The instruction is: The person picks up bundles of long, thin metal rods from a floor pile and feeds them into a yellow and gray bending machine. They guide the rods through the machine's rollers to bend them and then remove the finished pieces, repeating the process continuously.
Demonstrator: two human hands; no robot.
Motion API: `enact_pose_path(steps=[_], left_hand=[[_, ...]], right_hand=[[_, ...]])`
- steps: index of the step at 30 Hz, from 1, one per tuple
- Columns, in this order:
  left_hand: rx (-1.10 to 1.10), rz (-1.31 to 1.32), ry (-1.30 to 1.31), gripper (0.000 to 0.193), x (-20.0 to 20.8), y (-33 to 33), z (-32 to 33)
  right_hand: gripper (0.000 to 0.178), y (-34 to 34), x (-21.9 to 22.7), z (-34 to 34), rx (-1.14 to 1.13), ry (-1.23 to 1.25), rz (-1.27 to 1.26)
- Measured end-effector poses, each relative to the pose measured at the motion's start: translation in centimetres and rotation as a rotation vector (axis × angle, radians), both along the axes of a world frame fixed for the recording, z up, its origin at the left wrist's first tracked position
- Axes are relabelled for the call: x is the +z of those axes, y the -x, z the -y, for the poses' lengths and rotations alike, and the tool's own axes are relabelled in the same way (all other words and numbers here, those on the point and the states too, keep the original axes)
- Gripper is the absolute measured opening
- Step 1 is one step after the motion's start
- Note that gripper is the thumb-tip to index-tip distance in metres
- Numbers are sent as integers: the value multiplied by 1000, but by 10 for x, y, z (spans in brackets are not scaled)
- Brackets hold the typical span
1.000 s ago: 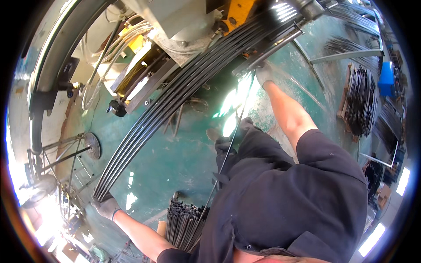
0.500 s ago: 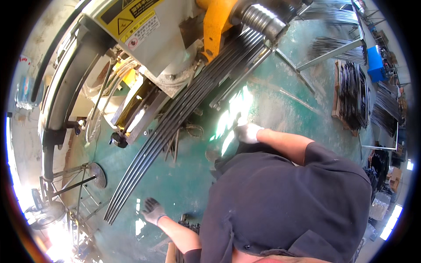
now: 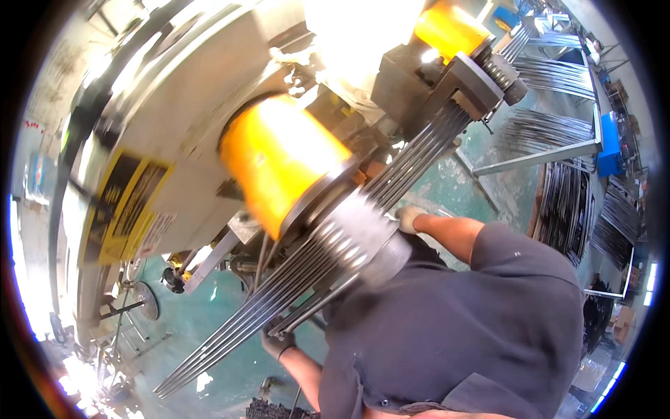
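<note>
A bundle of several long dark metal bars (image 3: 251, 312) runs diagonally through a machine, from lower left to upper right. My left hand (image 3: 279, 341), in a grey glove, is beside the lower stretch of the bundle, close to a short support rod (image 3: 317, 304). Its fingers are partly hidden against the dark metal there, so the grip does not show. Past the ribbed metal roller (image 3: 356, 237), my gloved right hand (image 3: 408, 219) is at the near side of the bars. Its fingertips are too small and covered to read.
Above the bars stand the machine's orange cylinder (image 3: 283, 157) and, farther right, a second orange cylinder (image 3: 453, 31). A dark clamp block (image 3: 474, 87) surrounds the bundle. At the right are a metal rack (image 3: 537, 159) and stacked dark bars (image 3: 562, 209). A round-topped stand (image 3: 145, 300) is far left.
My left hand has moved up and right from open floor to the bundle. My right hand has shifted slightly right and down. The machine's orange and ribbed parts now fill the middle.
</note>
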State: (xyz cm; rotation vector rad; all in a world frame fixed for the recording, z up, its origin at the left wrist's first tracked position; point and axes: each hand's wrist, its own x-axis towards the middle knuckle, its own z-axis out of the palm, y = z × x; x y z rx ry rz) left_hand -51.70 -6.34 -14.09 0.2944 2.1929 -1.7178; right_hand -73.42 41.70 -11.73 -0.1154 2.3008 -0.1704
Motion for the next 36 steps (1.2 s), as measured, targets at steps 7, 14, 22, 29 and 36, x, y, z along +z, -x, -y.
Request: enact_pose_path(steps=[7, 14, 22, 29, 36], left_hand=[[491, -260, -1201, 36, 156, 79, -131], [599, -537, -1506, 37, 103, 56, -59], [235, -578, -1345, 27, 164, 79, -63], [1466, -1763, -3375, 38, 193, 49, -39], [1150, -1933, -3242, 49, 252, 37, -35]], right_hand=[[43, 19, -23, -54, -181, 305, 26], [40, -13, 25, -81, -344, 253, -58], [33, -59, 73, -69, -647, 474, -296], [42, -81, 68, -66, -537, 432, -191], [36, -72, 91, -58, -697, 603, -289]])
